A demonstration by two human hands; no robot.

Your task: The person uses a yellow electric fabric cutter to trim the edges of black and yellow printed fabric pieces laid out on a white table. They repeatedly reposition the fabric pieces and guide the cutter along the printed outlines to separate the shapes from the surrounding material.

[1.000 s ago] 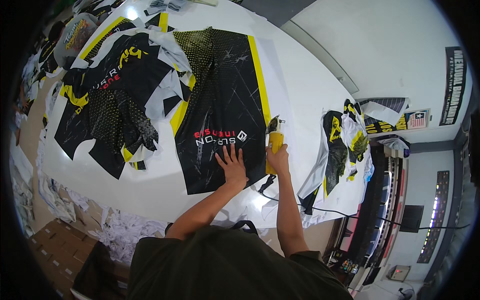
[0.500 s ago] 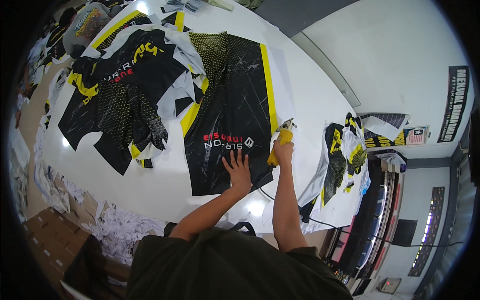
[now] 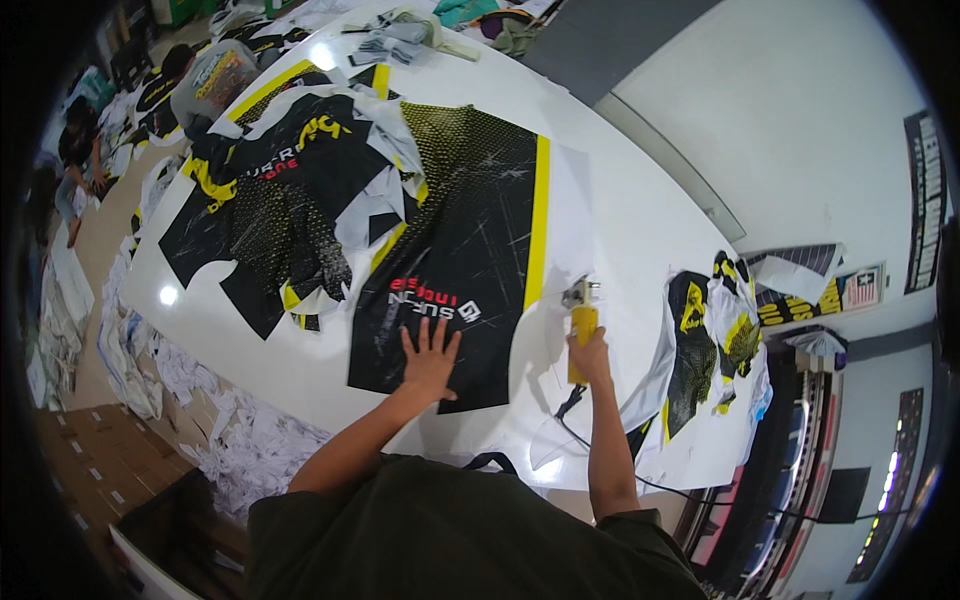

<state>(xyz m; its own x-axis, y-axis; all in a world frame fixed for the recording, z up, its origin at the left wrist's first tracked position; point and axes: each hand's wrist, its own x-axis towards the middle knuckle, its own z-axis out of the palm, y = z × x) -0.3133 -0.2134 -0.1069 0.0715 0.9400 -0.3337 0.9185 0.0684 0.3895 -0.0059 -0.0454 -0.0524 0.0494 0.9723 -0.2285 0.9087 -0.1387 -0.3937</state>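
My left hand (image 3: 430, 365) lies spread on the lower part of a black fabric panel (image 3: 485, 220) with a dotted pattern, a yellow side band and red and white print. My right hand (image 3: 592, 345) grips a yellow electric cutting tool (image 3: 582, 318) with a metal head, held just right of that panel over white material on the white table (image 3: 625, 225); its black cord (image 3: 573, 432) trails down and rightward. Left of the panel, crumpled black, yellow and white pieces (image 3: 275, 210) overlap.
Another fabric pile (image 3: 690, 345) is at the table's right. Folded grey pieces (image 3: 385, 45) sit at the far edge. Two people (image 3: 210, 85) (image 3: 85, 150) are at the left among fabrics. White scraps (image 3: 240, 450) and brown cartons (image 3: 90, 460) are at lower left.
The cutting tool has moved right, away from the black panel's edge, with my right hand on it. My left hand stays spread on the panel. The camera's view has shifted.
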